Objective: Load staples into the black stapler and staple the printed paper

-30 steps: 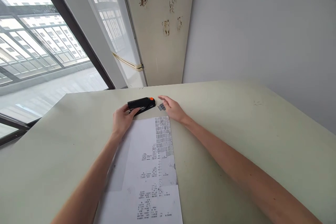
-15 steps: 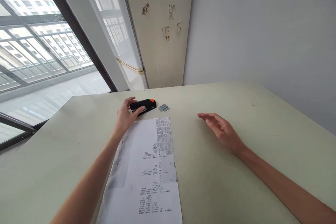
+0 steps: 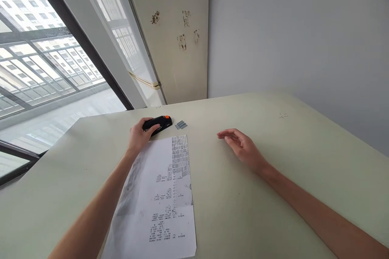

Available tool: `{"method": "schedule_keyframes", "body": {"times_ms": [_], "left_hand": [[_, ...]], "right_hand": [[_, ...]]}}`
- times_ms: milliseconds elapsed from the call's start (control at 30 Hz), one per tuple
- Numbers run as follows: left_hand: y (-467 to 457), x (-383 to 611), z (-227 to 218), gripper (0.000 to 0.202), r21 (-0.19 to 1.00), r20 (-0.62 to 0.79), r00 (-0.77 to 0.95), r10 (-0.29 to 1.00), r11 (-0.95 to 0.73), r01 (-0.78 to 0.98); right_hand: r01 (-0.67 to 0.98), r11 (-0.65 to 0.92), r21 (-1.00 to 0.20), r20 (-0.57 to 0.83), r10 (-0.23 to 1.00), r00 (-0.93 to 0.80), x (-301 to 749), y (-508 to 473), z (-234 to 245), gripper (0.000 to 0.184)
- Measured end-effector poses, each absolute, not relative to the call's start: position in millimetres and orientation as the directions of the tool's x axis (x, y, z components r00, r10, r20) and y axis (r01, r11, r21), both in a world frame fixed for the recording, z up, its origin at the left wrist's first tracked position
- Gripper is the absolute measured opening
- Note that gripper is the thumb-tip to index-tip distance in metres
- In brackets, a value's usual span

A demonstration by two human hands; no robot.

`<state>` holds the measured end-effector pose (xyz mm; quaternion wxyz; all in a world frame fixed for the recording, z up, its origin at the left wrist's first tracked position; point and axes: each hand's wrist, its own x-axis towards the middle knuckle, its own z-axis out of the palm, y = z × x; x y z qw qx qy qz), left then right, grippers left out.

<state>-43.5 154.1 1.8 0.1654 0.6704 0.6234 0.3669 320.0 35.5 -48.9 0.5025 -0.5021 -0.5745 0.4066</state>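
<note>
The left hand (image 3: pixel 139 136), the nearer one, clasps the left end of a black stapler (image 3: pixel 160 121) left of the frame's center, its long axis slanting up to the right; the right hand (image 3: pixel 241 148), loosely open and empty, sits well apart, right of center.

The black stapler (image 3: pixel 164 121), orange on top near its tip, points that tip between two and three o'clock; its rear end is covered. Just beside it, at three o'clock, lies a small cluster of grey strips (image 3: pixel 181 124), probably staples, though too small to be sure. At six o'clock from the stapler lies printed white paper (image 3: pixel 164 194), its densest print toward one o'clock, greyish along its nine o'clock side.
</note>
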Motion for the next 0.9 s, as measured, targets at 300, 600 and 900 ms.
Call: {"method": "schedule_keyframes", "body": {"times_ms": [300, 600, 900], "left_hand": [[99, 7, 27, 0.042, 0.698, 0.419, -0.034, 0.907, -0.298, 0.651], [23, 116, 6, 0.022, 0.788, 0.275, 0.394, 0.877, -0.44, 0.43], [11, 144, -13, 0.028, 0.808, 0.218, 0.464, 0.858, -0.426, 0.408]], "right_hand": [[0.054, 0.174, -0.983, 0.177, 0.982, 0.059, 319, 37, -48, 0.031], [-0.128, 0.11, -0.986, 0.088, 0.983, 0.162, 347, 41, -41, 0.034], [-0.061, 0.029, -0.998, 0.033, 0.997, -0.065, 359, 39, -35, 0.035]]}}
